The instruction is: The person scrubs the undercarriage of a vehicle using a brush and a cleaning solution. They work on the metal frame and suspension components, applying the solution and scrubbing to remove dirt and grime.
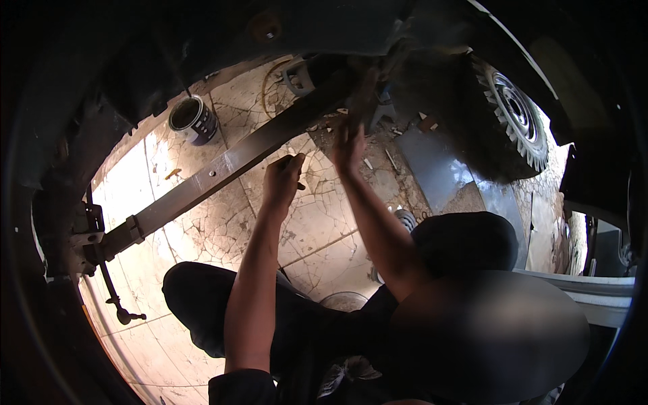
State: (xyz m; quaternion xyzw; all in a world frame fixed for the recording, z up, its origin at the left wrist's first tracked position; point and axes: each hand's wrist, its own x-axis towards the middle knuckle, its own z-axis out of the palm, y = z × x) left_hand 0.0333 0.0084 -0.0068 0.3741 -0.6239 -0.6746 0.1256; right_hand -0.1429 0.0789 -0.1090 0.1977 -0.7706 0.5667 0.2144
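My left hand [281,177] is closed round a short dark tool [300,185], whose end pokes out below the fist; its kind cannot be made out. It is just to the near side of a long metal axle beam [216,172], which slants from the lower left up to the top middle. Further right, my right hand [348,145] reaches up near the beam's shadowed far end. Its fingers are blurred and dim, so what they touch or hold is unclear. Both bare forearms rise from the lower part of the view.
A tyred wheel [516,111] stands at the upper right. Beyond the beam sits an open paint can [196,121]. A rod with a ball joint [125,314] hangs at the left. Below lies cracked tile floor [317,219] with debris, a grey sheet [435,169] and a coil-like part [406,218].
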